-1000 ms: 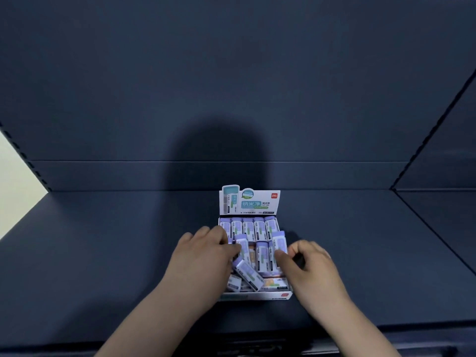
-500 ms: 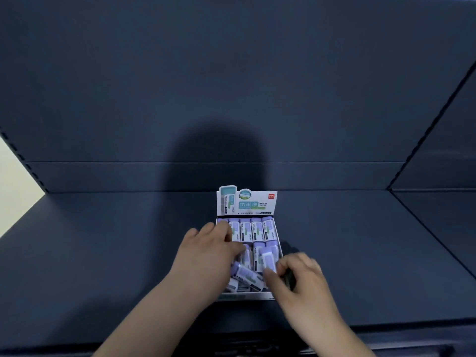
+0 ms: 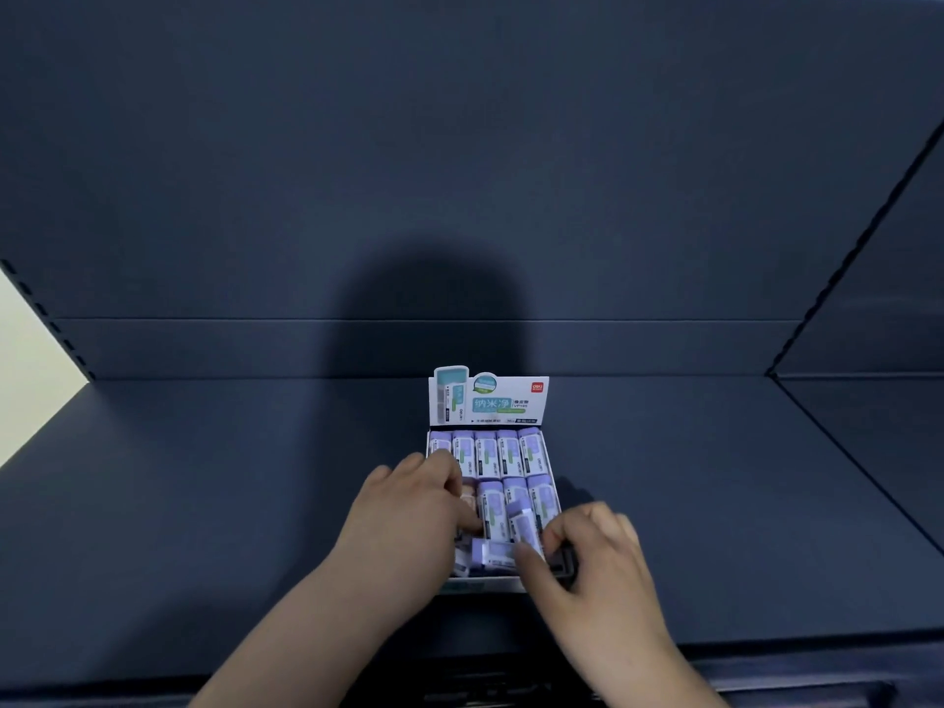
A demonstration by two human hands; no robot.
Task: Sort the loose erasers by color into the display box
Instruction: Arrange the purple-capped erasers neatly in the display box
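The display box (image 3: 485, 586) sat on a dark blue shelf (image 3: 204, 477), its printed header card upright at the back. A tidy back row of purple erasers (image 3: 488, 454) filled its far end. More stood in a second row, and a few loose erasers (image 3: 490, 551) lay askew at the near end. The right hand (image 3: 597, 564) pinched one tilted eraser (image 3: 523, 523) between thumb and fingers, over the second row. The left hand (image 3: 408, 508) reached into the box's left side, fingers bent down beside a peach-coloured eraser (image 3: 467, 495); whether it gripped anything could not be told. Such erasers were probably light, firm and slightly rubbery, with paper sleeves smooth enough to slip, so a pinch across the long sides looked the best hold. Behind the shelf rose a matching dark back panel (image 3: 459, 145) carrying a rounded shadow, and a pale wall (image 3: 25, 375) showed at the far left.
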